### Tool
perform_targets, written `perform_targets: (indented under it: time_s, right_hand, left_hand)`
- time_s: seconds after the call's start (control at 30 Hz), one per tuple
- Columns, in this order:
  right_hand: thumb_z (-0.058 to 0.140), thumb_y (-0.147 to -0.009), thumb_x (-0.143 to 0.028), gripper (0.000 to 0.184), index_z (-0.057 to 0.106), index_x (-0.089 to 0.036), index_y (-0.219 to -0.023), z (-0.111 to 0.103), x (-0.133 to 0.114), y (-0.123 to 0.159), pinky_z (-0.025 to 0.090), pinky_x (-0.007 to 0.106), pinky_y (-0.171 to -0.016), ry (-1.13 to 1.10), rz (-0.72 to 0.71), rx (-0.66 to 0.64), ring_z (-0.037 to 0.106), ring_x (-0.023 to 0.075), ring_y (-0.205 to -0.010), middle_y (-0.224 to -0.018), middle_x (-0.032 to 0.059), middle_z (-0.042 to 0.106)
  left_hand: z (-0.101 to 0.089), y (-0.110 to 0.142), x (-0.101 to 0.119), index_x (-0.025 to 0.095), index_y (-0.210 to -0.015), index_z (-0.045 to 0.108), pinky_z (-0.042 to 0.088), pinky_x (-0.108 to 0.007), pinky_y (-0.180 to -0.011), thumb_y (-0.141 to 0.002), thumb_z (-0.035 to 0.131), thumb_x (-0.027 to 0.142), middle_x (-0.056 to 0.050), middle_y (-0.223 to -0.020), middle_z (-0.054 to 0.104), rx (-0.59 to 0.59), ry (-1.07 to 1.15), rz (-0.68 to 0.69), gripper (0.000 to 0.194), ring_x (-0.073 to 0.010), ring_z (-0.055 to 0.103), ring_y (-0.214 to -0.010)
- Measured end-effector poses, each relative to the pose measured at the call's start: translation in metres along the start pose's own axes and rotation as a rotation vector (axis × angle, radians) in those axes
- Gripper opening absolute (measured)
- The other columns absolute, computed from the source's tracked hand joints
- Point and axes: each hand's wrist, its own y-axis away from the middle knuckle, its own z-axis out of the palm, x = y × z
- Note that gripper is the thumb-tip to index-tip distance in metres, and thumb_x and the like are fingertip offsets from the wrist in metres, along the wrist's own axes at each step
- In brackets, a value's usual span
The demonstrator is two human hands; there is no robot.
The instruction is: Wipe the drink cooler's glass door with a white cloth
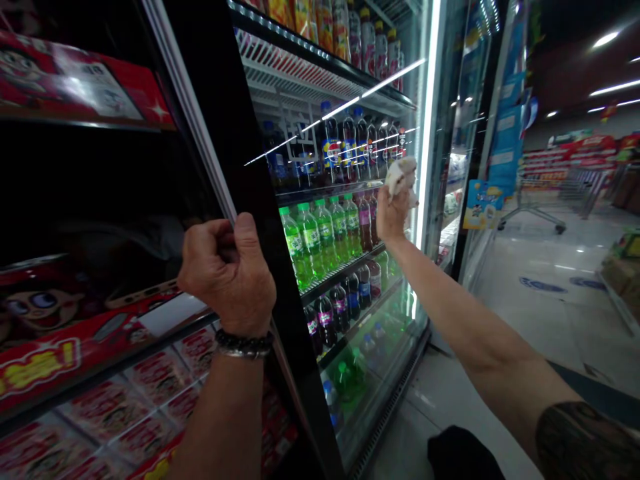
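I stand at a glass-fronted drinks cooler. My left hand [227, 275] is closed around the edge of the cooler's door frame [200, 133], a dark bead bracelet on its wrist. My right hand [395, 207] reaches far forward and presses a crumpled white cloth [401, 175] against the cooler's glass door [370, 287], near the lit right edge. Behind the glass stand green soda bottles [315, 237], dark cola bottles [345, 150] above, and purple-labelled bottles [333, 313] below.
A neighbouring case at the left holds red packaged goods [75, 347]. Another cooler with a blue sign [483, 203] follows on the right. A shopping cart [535, 200] stands in the tiled aisle, with shelves far back. A dark shoe tip [457, 453] shows at the bottom.
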Motion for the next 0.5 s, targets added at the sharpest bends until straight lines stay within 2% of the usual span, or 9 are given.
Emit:
perform_targets:
  time_s: [0.07,0.17,0.2,0.27,0.33,0.4,0.5]
  right_hand:
    - [0.017,-0.106,-0.078,0.091,0.004,-0.023,-0.178,-0.005,-0.051,0.022,0.018,0.067,-0.141,0.010,-0.190,0.004,0.017,0.0335,-0.172,-0.182,0.0127,0.023]
    - [0.016,-0.109,-0.075,0.085,-0.010,-0.032,-0.177,-0.020,-0.119,0.065,0.020,0.068,-0.141,0.035,-0.482,-0.025,0.009,0.0329,-0.175,-0.184,0.0072,0.020]
    - [0.018,-0.109,-0.074,0.083,-0.011,-0.036,-0.177,-0.026,-0.137,0.081,0.020,0.069,-0.141,0.045,-0.570,-0.042,0.007,0.0329,-0.175,-0.184,0.0055,0.019]
    - [0.026,-0.108,-0.076,0.081,-0.001,-0.042,-0.177,-0.039,-0.164,0.110,0.017,0.069,-0.142,0.075,-0.730,-0.095,0.004,0.0327,-0.176,-0.185,0.0027,0.020]
    - [0.038,-0.106,-0.078,0.079,0.018,-0.047,-0.176,-0.048,-0.177,0.132,0.013,0.066,-0.144,0.115,-0.862,-0.148,0.003,0.0321,-0.176,-0.184,0.0001,0.024]
    - [0.048,-0.101,-0.082,0.078,0.032,-0.050,-0.171,-0.053,-0.177,0.143,0.010,0.063,-0.145,0.146,-0.961,-0.180,0.004,0.0318,-0.176,-0.183,-0.0030,0.028]
    - [0.046,-0.100,-0.084,0.080,0.032,-0.051,-0.171,-0.051,-0.156,0.135,0.010,0.062,-0.146,0.139,-1.006,-0.192,0.006,0.0316,-0.176,-0.183,-0.0038,0.028]
  left_hand:
    - [0.000,0.000,0.001,0.015,-0.089,0.069,0.036,-0.027,-0.073,-0.100,0.072,0.041,0.000,-0.081,0.059,-0.006,0.015,-0.011,0.028,-0.0090,0.052,-0.074]
    - [-0.001,0.001,0.002,0.017,-0.085,0.066,0.033,-0.031,-0.075,-0.105,0.062,0.044,-0.001,-0.080,0.057,-0.004,0.047,-0.016,0.034,-0.0122,0.049,-0.075]
    - [-0.002,0.001,0.003,0.017,-0.085,0.065,0.032,-0.033,-0.076,-0.106,0.058,0.044,-0.002,-0.080,0.057,-0.009,0.058,-0.012,0.035,-0.0134,0.049,-0.076]
    - [-0.004,0.001,0.003,0.017,-0.084,0.065,0.033,-0.035,-0.078,-0.107,0.054,0.043,-0.004,-0.081,0.059,-0.037,0.074,0.009,0.036,-0.0158,0.052,-0.080]
    - [-0.006,0.001,0.003,0.017,-0.084,0.064,0.034,-0.036,-0.080,-0.108,0.050,0.043,-0.006,-0.083,0.062,-0.062,0.078,0.023,0.038,-0.0177,0.054,-0.083]
    - [-0.007,0.001,0.003,0.017,-0.084,0.064,0.035,-0.036,-0.080,-0.108,0.049,0.044,-0.007,-0.084,0.063,-0.059,0.088,0.020,0.039,-0.0184,0.055,-0.084]
    - [-0.006,0.001,0.003,0.017,-0.082,0.062,0.035,-0.035,-0.080,-0.108,0.049,0.044,-0.007,-0.082,0.061,-0.049,0.092,0.033,0.040,-0.0180,0.055,-0.083]
